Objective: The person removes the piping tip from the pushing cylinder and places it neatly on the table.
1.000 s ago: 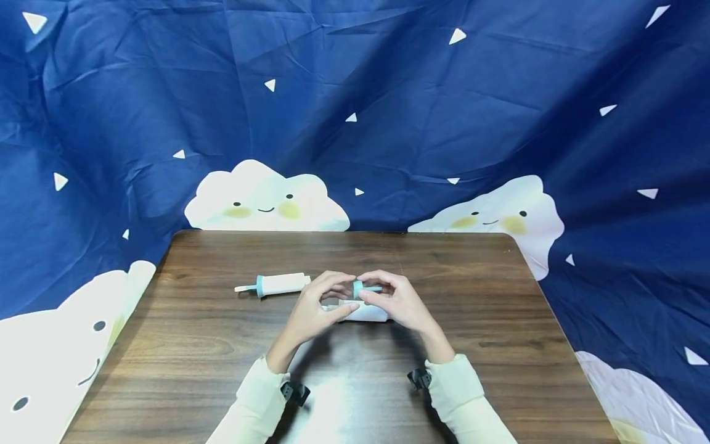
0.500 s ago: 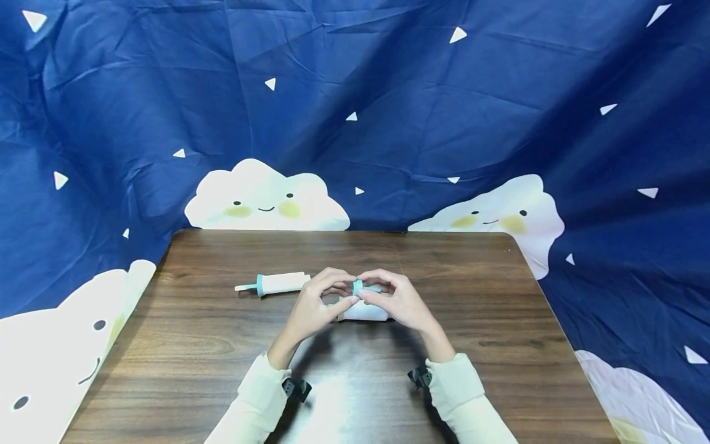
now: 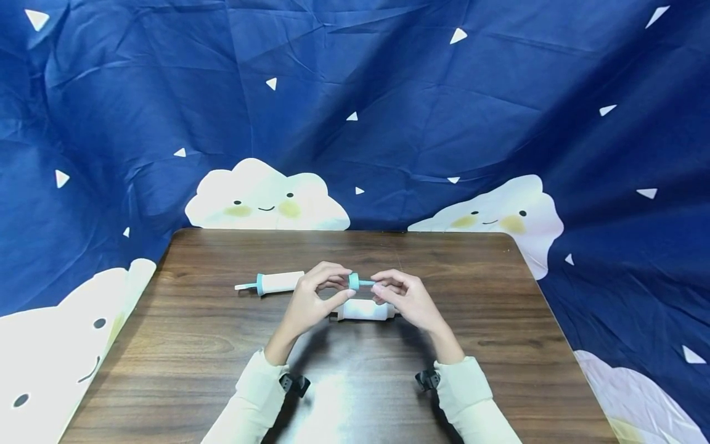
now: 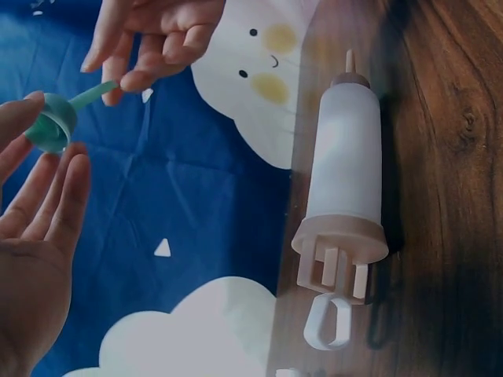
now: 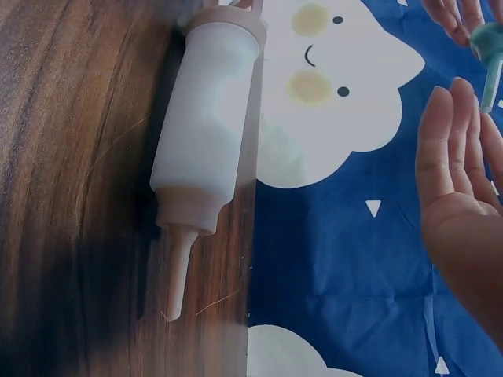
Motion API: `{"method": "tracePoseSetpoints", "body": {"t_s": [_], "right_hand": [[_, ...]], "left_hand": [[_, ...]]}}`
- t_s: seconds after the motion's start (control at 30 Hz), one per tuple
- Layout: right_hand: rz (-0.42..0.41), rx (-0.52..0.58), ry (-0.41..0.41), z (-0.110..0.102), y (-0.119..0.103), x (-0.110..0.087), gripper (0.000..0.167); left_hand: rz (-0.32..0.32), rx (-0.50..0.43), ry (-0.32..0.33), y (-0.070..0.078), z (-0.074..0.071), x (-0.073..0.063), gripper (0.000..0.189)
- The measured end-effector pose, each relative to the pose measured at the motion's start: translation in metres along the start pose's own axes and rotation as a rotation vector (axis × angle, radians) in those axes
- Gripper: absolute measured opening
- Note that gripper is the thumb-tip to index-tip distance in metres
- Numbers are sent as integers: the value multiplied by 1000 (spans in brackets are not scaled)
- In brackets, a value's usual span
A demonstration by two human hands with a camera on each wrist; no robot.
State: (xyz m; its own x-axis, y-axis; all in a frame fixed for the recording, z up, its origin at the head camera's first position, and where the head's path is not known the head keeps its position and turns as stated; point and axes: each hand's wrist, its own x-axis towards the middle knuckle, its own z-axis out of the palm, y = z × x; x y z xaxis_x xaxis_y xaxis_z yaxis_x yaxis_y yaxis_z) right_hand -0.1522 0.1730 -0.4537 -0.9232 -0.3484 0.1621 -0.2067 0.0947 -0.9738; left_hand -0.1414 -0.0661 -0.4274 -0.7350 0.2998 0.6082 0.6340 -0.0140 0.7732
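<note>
In the middle of the head view, the teal cap (image 3: 354,282) hangs above the table (image 3: 211,364) between the 2 hands. Its long axis runs nearly level across the frame: the wide ring faces left, and the thin stem points right. In the left wrist view it sits at the upper left, its stem slanting to the upper right and its hollow mouth partly turned to the camera. It is smooth, a round cup with a slim, paler stem.

The left hand (image 3: 308,300) pinches the ring between thumb and fingers in a narrow hold. The right hand (image 3: 409,300) has its fingertips at the stem's end; I cannot tell whether they pinch it or only touch.

Just below the cap in the head view, a white bottle (image 3: 364,310) lies crosswise on the table. In the left wrist view its beige nozzle points up and its loop handle down. Left of centre in the head view lies a teal-ringed tube (image 3: 280,282), its thin stick pointing left. A blue curtain (image 3: 399,80) with 2 smiling clouds above the table's far edge fills the top.
</note>
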Motion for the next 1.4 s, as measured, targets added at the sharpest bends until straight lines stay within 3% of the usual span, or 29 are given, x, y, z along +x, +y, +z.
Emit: {"method": "tracePoseSetpoints", "body": {"t_s": [0.17, 0.4, 0.87, 1.07, 1.4], "right_hand": [[-2, 29, 55, -1, 2, 1, 22], [-22, 38, 35, 0, 2, 2, 27], [-33, 34, 99, 2, -1, 4, 13], [-79, 97, 64, 6, -1, 4, 12], [-66, 141, 53, 7, -3, 4, 13]], "left_hand": [[0, -19, 7, -2, 0, 0, 33], [17, -39, 9, -3, 2, 0, 34], [16, -45, 1, -5, 0, -1, 33], [0, -64, -2, -7, 2, -2, 34], [-5, -68, 9, -8, 4, -1, 34]]}}
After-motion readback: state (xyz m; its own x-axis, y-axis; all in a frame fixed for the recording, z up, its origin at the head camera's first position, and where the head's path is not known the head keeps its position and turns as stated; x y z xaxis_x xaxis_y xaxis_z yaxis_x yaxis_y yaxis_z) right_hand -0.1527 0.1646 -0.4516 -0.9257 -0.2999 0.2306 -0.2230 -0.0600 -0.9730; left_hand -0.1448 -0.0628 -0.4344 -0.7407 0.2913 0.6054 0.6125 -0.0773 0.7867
